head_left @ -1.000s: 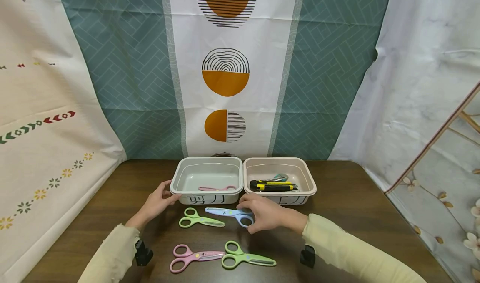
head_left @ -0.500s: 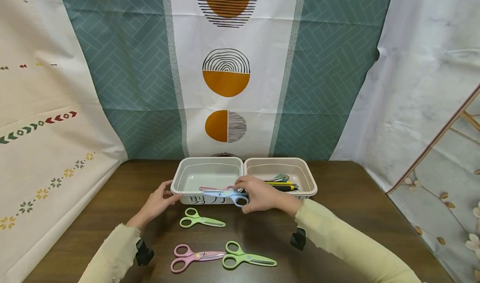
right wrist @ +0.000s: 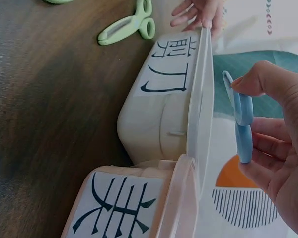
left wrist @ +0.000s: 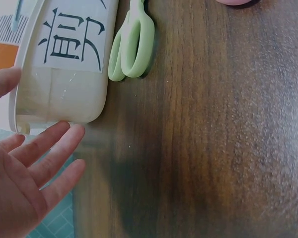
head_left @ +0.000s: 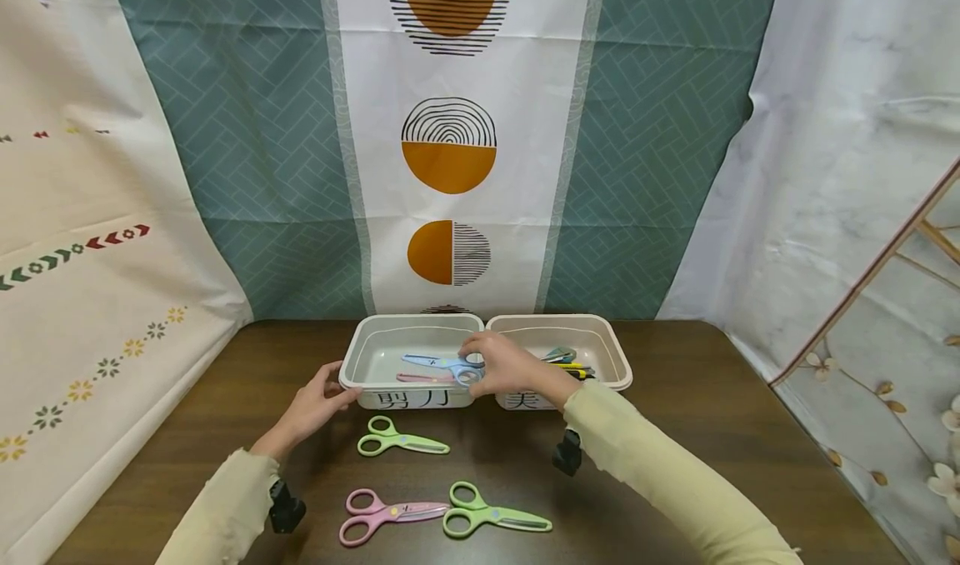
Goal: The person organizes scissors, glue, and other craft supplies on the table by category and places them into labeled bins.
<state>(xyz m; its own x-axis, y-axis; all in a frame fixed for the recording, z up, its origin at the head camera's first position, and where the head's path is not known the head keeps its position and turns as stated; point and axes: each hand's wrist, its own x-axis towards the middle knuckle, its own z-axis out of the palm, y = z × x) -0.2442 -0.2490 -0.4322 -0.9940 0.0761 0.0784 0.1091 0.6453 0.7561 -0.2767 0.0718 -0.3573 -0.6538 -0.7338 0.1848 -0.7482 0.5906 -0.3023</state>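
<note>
Pinching the blue scissors (head_left: 442,365) by their loops, above the pale grey box (head_left: 420,336)!
Your right hand (head_left: 510,367) is clamped on that handle, thumb to one side, fingertips to the other, and the blades jut past your fingers to the left, over the pink scissors (head_left: 420,377) lying inside the box; your left hand (head_left: 318,402) has its thumb on the rim at the left end, other fingers spread apart; just in front lie the small green scissors (head_left: 401,439), nearer you a second pink pair (head_left: 390,512) with its tip at the larger green scissors (head_left: 491,516), and alongside, a pinkish box (head_left: 555,332) holds a black-and-yellow cutter (head_left: 577,372).
</note>
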